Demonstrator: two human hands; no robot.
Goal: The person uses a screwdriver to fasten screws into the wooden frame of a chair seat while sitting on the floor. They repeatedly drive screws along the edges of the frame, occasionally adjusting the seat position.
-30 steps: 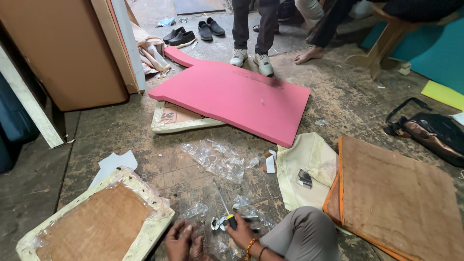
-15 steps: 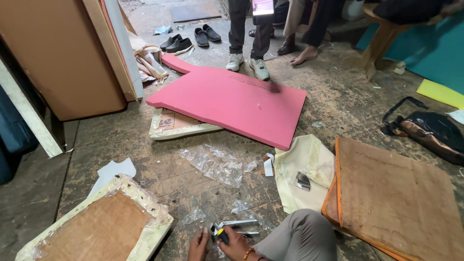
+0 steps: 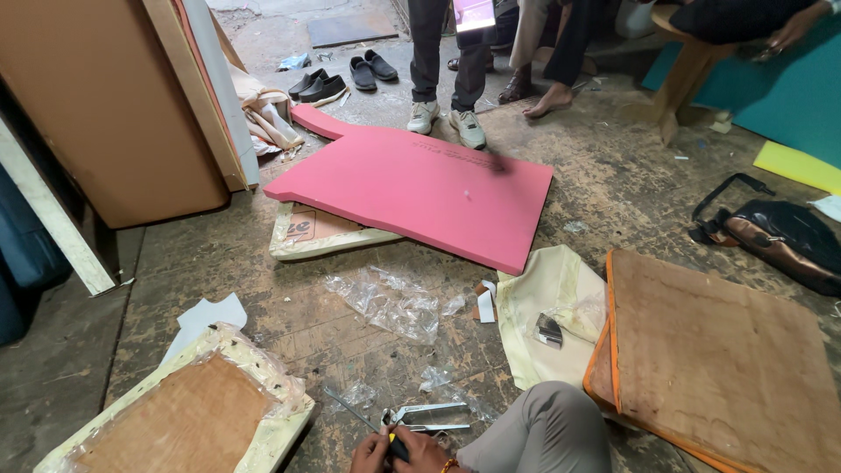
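My left hand [image 3: 368, 453] and my right hand [image 3: 424, 455] meet at the bottom edge of the view, low over the wooden floor. Both are closed around a small black tool with a yellow tip [image 3: 397, 446]. Much of each hand is cut off by the frame. A beaded band sits on my right wrist. Just beyond my fingers, silver metal pliers [image 3: 427, 412] lie on the floor. A thin dark rod [image 3: 349, 409] rests to their left. My knee in grey trousers [image 3: 541, 431] is right of my hands.
A pink foam sheet [image 3: 420, 188] lies mid-floor over a cream panel [image 3: 307, 235]. A plastic-wrapped wooden panel [image 3: 180, 420] is at my left, an orange-edged board [image 3: 718, 359] on cream cloth at my right. Crumpled plastic [image 3: 385, 302], a black bag [image 3: 780, 236], shoes and other people's legs [image 3: 447, 61] lie beyond.
My hands have come together on the small tool and sit lower in view. The pliers now lie apart on the floor. The standing person at the back has shifted slightly.
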